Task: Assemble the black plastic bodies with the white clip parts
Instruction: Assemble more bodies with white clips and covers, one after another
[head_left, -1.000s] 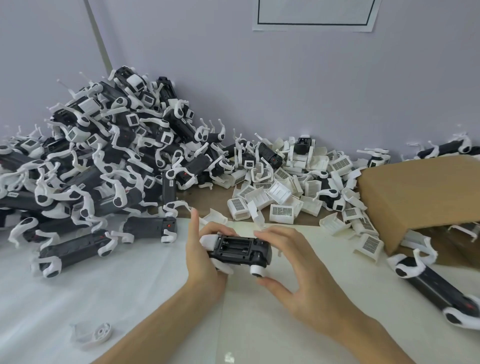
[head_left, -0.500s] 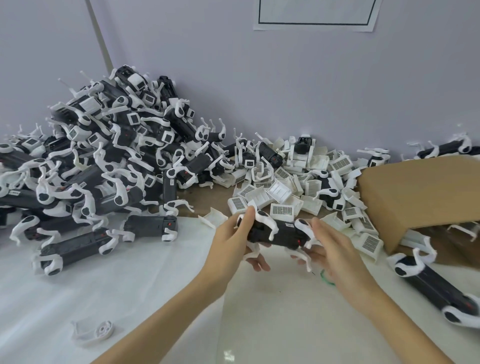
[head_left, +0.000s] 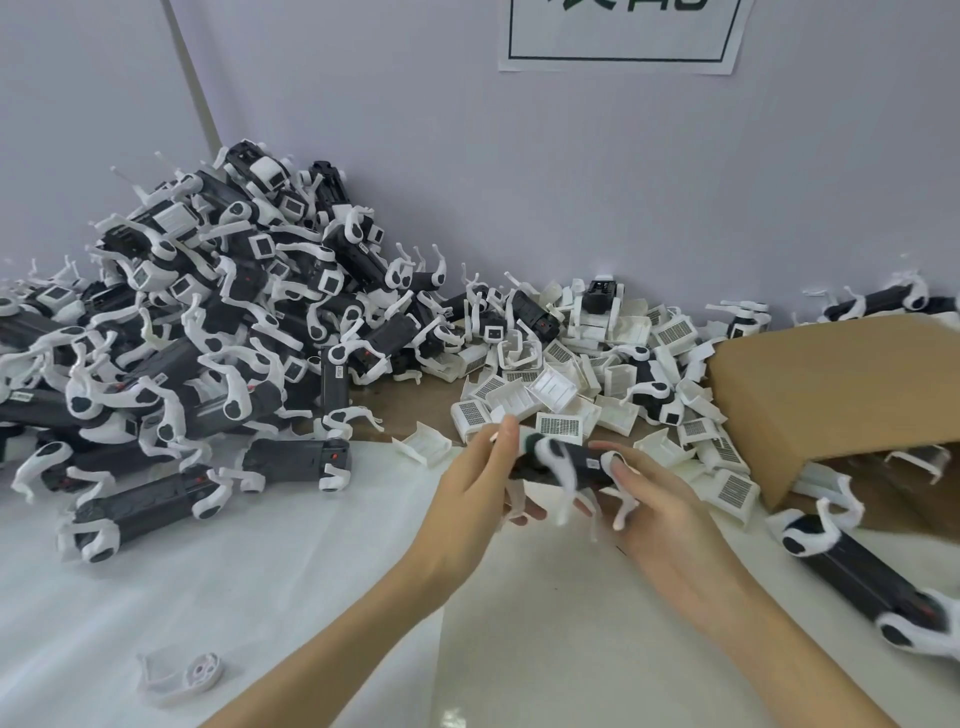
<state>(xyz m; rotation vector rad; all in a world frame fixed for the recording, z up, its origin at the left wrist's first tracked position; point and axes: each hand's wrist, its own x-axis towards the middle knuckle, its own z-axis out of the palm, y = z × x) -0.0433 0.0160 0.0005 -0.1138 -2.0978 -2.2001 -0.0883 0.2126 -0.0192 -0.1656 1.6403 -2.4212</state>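
A black plastic body (head_left: 561, 463) with white legs hanging from it is held above the table at the centre. My left hand (head_left: 480, 488) grips its left end, thumb on top and fingers underneath. My right hand (head_left: 654, 499) holds its right end from below, with the fingertips against the body. The part is blurred by motion. Behind it lies a heap of white clip parts (head_left: 566, 387) with gridded labels.
A tall pile of assembled black-and-white units (head_left: 208, 332) fills the left. A tilted cardboard box (head_left: 841, 395) stands at the right, with another assembled unit (head_left: 862, 577) in front of it. A loose white part (head_left: 179, 675) lies at the near left on the white sheet (head_left: 291, 561).
Both hands lifted the black body off the sheet and carried it away from me toward the clip heap, turning it over so the white legs now hang down.
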